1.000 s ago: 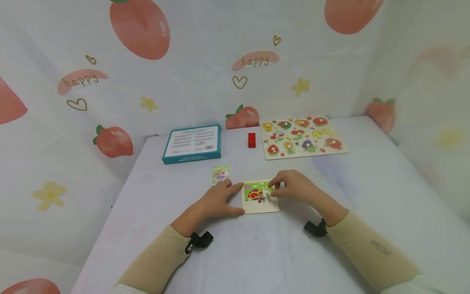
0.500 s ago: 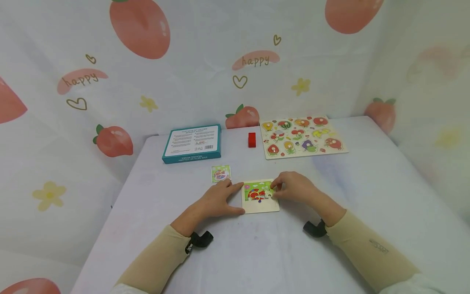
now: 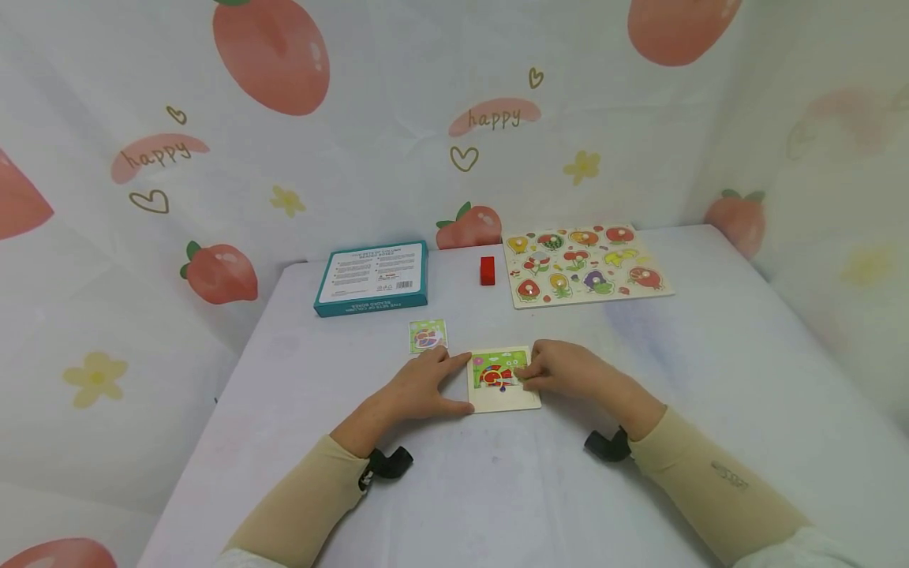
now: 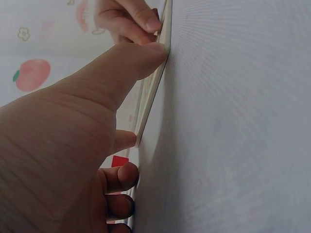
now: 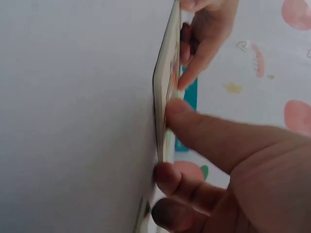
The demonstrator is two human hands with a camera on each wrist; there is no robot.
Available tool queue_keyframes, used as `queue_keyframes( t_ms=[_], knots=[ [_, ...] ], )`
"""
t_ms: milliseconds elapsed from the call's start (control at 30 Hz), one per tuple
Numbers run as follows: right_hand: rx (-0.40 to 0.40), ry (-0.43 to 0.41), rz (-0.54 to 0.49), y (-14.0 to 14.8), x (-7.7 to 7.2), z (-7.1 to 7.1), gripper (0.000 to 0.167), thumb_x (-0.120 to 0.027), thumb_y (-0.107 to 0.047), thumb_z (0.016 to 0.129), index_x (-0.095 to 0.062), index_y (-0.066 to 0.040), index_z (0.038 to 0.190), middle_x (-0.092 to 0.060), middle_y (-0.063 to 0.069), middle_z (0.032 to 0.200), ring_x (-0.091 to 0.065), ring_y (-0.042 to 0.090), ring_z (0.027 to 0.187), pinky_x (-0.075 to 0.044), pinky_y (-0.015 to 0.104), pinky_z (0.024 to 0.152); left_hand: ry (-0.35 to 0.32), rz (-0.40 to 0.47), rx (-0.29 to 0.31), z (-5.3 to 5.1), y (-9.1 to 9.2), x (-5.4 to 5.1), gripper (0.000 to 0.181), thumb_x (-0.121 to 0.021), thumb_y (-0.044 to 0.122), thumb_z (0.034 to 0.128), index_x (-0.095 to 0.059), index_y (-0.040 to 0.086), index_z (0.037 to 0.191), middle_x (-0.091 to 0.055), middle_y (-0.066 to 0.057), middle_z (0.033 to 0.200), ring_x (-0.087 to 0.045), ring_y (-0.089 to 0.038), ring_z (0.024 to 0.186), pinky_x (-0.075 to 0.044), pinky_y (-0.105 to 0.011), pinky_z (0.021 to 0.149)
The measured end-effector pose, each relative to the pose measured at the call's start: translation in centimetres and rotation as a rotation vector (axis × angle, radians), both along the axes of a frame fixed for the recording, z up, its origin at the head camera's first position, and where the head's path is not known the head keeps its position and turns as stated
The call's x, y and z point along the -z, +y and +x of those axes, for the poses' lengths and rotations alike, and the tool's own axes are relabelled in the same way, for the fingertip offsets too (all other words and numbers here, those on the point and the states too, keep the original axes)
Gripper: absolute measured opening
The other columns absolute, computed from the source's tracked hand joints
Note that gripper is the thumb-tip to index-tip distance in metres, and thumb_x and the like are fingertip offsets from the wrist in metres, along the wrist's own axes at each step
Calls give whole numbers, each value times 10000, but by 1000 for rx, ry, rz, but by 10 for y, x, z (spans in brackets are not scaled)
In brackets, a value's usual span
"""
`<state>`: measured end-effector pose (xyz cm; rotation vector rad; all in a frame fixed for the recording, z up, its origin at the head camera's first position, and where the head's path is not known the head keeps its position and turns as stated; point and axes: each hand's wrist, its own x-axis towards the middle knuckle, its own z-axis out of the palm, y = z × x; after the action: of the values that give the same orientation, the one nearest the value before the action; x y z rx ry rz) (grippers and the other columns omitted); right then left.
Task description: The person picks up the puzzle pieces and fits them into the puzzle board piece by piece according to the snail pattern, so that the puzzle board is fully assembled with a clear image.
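Observation:
A small wooden jigsaw puzzle board (image 3: 490, 401) with a colourful snail picture lies between my hands on the white cloth. My left hand (image 3: 419, 386) spreads its thumb and index finger to touch the board's two left corners. At the right side of the board is my right hand (image 3: 568, 368), its thumb (image 5: 180, 109) pressing the picture near the snail's head. Its index fingertip (image 5: 167, 177) meets the board's edge in the right wrist view, and the fingers are curled. The thumb hides part of the picture, including any piece under it.
Just behind my left hand lies a small picture card (image 3: 426, 335). Farther back stand a teal box (image 3: 371, 278), a red block (image 3: 487, 270) and a fruit peg puzzle (image 3: 589, 268). A printed cloth (image 3: 398, 181) hangs behind the table.
My right hand first moved slightly right from over the picture, then lowered so its thumb presses the picture's right part. The snail's eyes show more plainly than before. My left hand stays put.

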<state>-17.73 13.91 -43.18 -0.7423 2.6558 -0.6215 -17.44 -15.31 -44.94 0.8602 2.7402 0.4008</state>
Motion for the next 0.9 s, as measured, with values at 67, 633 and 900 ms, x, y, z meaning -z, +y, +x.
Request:
queue_keyframes(
  t_ms=[67, 633, 900],
  knots=[
    [-32, -6, 25, 2, -2, 0, 322, -788, -277, 921, -773, -189, 1231, -536, -23, 893, -490, 134, 766, -411, 287, 676, 2, 1, -3, 0, 0, 0, 898, -770, 623, 826, -448, 242, 1573, -445, 8, 1040, -438, -156, 923, -408, -320, 743],
    [15, -90, -17, 19, -12, -3, 443, -830, -220, 872, -709, -186, 1296, -585, -24, 1003, -533, 193, 926, -476, 375, 824, 14, -1, 0, 0, 0, 0, 903, -773, 621, 826, -447, 234, 1573, -438, 9, 1022, -431, -151, 919, -395, -314, 739],
    [54, -139, -15, 38, -14, -9, 390, -836, -179, 862, -681, -126, 1216, -571, 16, 913, -532, 193, 859, -459, 365, 770, -2, 2, -7, 0, 0, 1, 905, -770, 628, 826, -440, 247, 1577, -438, 8, 1035, -431, -150, 928, -398, -315, 744]
  ],
)
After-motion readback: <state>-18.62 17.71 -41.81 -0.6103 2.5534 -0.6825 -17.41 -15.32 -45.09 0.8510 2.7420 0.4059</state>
